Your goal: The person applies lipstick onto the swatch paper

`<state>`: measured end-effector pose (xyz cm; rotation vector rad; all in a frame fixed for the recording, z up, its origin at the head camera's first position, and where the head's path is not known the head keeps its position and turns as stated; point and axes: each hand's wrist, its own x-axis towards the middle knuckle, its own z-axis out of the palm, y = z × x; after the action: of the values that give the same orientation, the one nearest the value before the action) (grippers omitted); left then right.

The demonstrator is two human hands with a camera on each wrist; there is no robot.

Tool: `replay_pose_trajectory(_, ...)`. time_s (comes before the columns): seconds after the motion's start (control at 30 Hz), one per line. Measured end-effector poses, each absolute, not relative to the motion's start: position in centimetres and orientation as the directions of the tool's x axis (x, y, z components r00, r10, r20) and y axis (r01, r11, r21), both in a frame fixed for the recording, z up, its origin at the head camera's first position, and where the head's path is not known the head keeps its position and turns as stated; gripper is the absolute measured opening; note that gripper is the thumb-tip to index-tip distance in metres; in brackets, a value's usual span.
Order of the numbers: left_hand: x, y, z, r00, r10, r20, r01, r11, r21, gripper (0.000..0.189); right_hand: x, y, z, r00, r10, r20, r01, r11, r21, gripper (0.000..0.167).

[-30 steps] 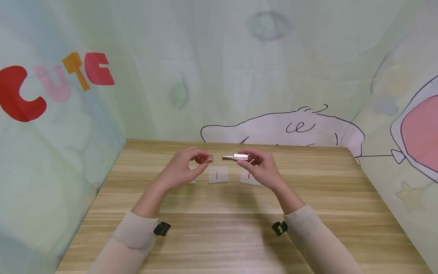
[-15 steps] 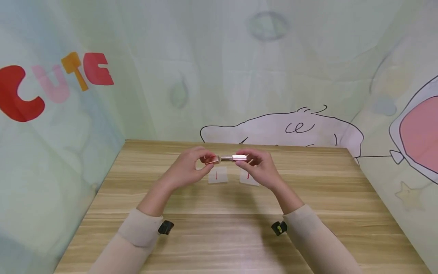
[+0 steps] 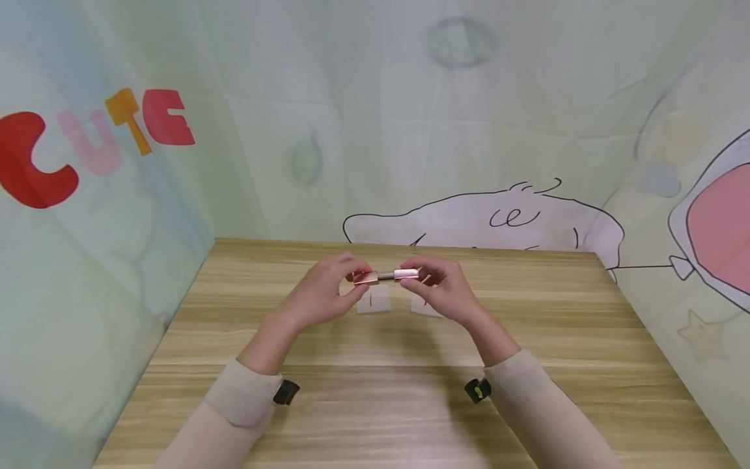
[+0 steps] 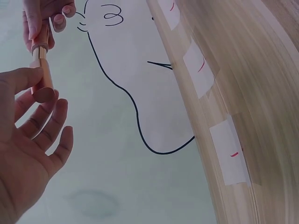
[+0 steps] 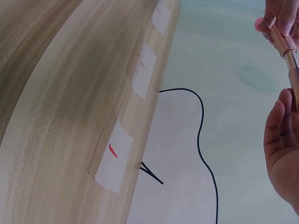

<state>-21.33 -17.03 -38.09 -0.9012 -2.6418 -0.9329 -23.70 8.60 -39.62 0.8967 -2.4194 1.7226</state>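
Note:
Above the far part of the table, my left hand (image 3: 319,293) pinches a shiny rose-gold lipstick cap (image 3: 366,279) between thumb and fingers. My right hand (image 3: 448,290) grips the lipstick base (image 3: 406,273) the same way. The two pieces lie in one line, roughly level. A short length of the narrow metal inner tube (image 3: 385,276) shows between them, its left end inside the cap's mouth. In the right wrist view the cap (image 5: 280,41) and base (image 5: 294,81) are joined by this tube. Fingers cover parts of both pieces.
White paper squares with red marks are fixed along the table's far edge, two of them (image 3: 374,299) (image 3: 426,306) below the hands; the left wrist view shows another paper (image 4: 229,151). A printed curtain (image 3: 375,130) stands behind the wooden table (image 3: 375,404).
My left hand has moved right with the cap, closing the gap until the cap meets the inner tube. The right hand has shifted slightly left, and less of the tube shows.

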Motion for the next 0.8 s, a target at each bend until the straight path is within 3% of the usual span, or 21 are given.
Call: replay_pose_trajectory(0.8, -21.3, -15.4, -38.3, -0.778, 0.501, 0.380, 0.627, 0.572, 0.529, 0.016, -23.7, 8.0, -40.5, -0.826, -0.448, 0.341, -0.462, 0.193, -0.865, 0.023)
